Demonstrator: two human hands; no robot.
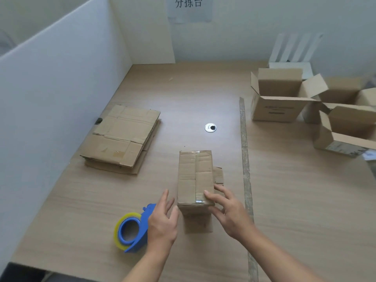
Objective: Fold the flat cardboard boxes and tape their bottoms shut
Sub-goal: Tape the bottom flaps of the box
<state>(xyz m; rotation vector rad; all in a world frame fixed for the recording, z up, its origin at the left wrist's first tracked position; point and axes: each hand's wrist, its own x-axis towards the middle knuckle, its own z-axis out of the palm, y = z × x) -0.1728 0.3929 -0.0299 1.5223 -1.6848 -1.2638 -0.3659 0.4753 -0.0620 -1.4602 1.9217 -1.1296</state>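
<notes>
You are resting your right hand (230, 212), fingers spread, on the 5 o'clock corner of the taped box (195, 178) at centre. Your left hand (162, 222) is hovering wide and empty at 7 o'clock, beside the tape dispenser (132, 231). Lifting by that one corner, you are risking a slip or a peeling seam.

Paper sign (190, 9) on back wall (244, 37), top centre: "分拣台" in dark chars, top edge of chars cut by frame.

Open cardboard box (278, 106), far right: two dark print lines on front face (too blurred to read, maybe a label + a bar).

No other legible txt, nos. or brands.
</notes>
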